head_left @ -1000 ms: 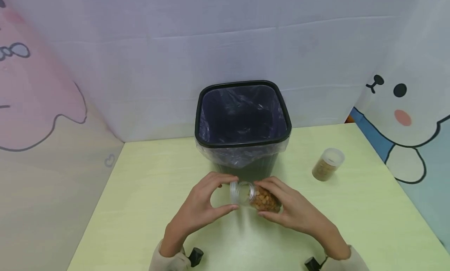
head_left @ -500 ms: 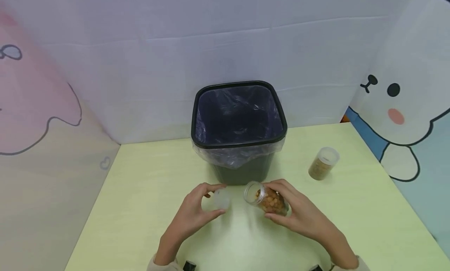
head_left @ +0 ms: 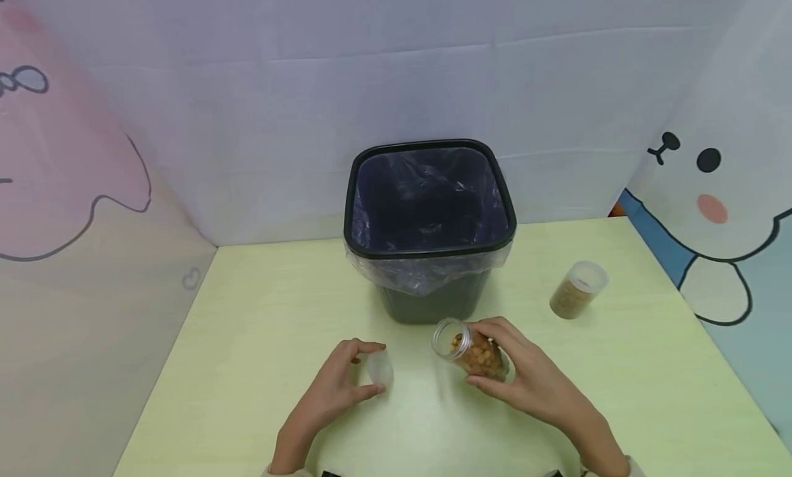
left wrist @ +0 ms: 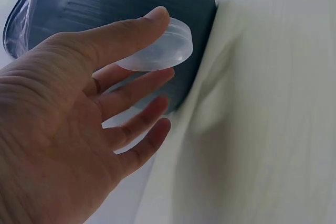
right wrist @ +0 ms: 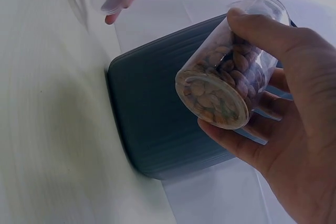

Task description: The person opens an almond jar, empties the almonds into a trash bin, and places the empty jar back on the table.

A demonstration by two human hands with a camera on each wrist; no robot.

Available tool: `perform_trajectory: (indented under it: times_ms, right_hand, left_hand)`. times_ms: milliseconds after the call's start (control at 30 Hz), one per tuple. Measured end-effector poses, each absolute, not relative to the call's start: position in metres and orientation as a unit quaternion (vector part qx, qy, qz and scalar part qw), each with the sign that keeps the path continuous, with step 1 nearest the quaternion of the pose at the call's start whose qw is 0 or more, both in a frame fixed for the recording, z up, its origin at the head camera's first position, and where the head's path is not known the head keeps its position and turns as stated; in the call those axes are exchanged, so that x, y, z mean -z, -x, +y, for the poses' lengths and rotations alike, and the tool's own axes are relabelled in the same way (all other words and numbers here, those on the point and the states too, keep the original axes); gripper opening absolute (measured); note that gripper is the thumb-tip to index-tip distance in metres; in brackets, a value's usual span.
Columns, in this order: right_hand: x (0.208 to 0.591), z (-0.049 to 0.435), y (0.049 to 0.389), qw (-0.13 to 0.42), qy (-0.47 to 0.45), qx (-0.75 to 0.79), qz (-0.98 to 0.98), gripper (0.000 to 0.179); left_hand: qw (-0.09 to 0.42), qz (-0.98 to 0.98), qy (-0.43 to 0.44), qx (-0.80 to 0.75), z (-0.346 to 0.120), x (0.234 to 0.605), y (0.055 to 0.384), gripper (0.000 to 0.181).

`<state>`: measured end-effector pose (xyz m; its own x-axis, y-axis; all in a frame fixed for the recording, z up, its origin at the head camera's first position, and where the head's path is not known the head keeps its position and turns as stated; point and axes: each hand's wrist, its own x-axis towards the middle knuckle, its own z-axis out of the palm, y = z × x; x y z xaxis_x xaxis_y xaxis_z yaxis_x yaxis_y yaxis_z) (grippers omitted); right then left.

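Note:
Between thumb and fingers, my left hand (head_left: 337, 384) pinches a translucent plastic lid (head_left: 380, 368) above the table; in the left wrist view the lid (left wrist: 167, 48) is held by its edge, the lower fingers loosely spread. My right hand (head_left: 526, 367) grips a clear jar (head_left: 479, 353) of brown nuts that look like almonds (right wrist: 210, 95). The jar is uncovered and tilted, its mouth toward the left hand. Both hands are in front of a dark bin (head_left: 433, 298) with a black rim and a clear plastic liner.
A second jar (head_left: 577, 291), with a whitish lid and tan contents, stands to the right of the bin. The pale yellow-green table (head_left: 266, 305) meets a white cloth backdrop (head_left: 297, 119) behind, with cartoon-printed cloth at both sides.
The lid has come away from the jar's mouth. My left hand has moved left and toward me with it, while the right hand has shifted slightly right with the jar.

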<state>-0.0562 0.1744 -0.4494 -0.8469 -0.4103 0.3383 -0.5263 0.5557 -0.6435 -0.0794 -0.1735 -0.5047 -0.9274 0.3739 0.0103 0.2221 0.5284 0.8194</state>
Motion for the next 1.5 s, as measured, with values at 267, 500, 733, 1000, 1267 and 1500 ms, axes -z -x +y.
perform_trajectory:
  times_ms: [267,500,733,1000,1267,1500]
  right_hand:
    - [0.449,0.174,0.052,0.073,-0.252,-0.389,-0.883,0.068]
    - [0.447,0.179,0.049,0.075,-0.249,-0.383,-0.886,0.072]
    - [0.440,0.188,0.049,0.087,-0.262,-0.366,-0.889,0.072]
    - [0.418,0.219,0.052,0.103,-0.257,-0.327,-0.903,0.077]
    - [0.382,0.248,0.061,0.107,-0.246,-0.245,-0.931,0.078]
    - [0.346,0.272,0.073,0.131,-0.265,-0.240,-0.925,0.085]
  left_hand:
    - [0.090,0.889,-0.148,-0.423,-0.185,0.518,0.076,0.054]
    - [0.068,0.914,-0.144,-0.372,-0.190,0.519,0.073,0.054]
    - [0.047,0.941,-0.149,-0.299,-0.188,0.517,0.069,0.055]
    - [0.051,0.955,-0.180,-0.228,-0.175,0.502,0.074,0.057]
    - [0.100,0.951,-0.204,-0.211,-0.178,0.477,0.093,0.058]
    - [0.065,0.941,-0.202,-0.265,-0.188,0.435,0.114,0.034]
